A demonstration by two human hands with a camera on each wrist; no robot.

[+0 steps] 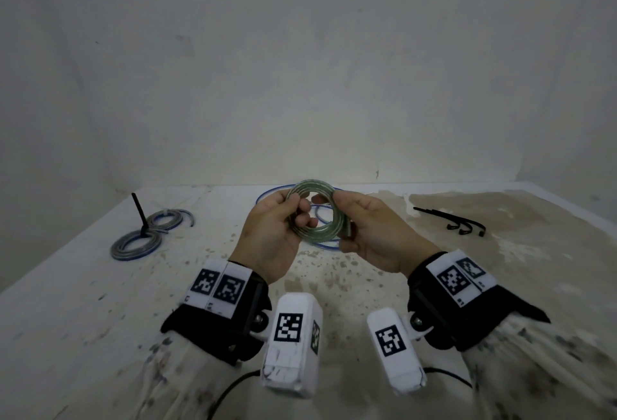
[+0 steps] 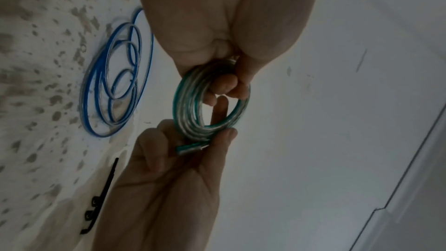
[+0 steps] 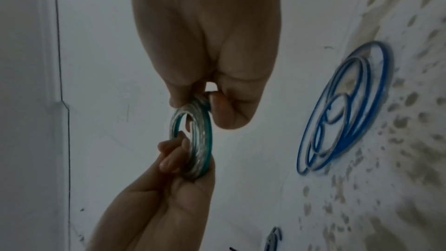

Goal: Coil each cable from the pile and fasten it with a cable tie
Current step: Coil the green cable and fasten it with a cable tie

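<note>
Both hands pinch green-tinted clear plastic cable coil (image 1: 317, 212): left hand (image 1: 273, 236), right hand (image 1: 374, 236) on opposite sides. Light, springy, slick; I'd grip across all loops.

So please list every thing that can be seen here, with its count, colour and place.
green cable coil: one, green and clear, held in the air between both hands
blue cable: one, blue and clear, loose loops on the table behind the hands
tied coils: two, grey-blue, table far left, with a black tie standing up
cable ties: a few, black, table far right
table: one, white, stained
wrist cameras: two, white, below the hands
left hand: grips the coil
right hand: grips the coil
</note>
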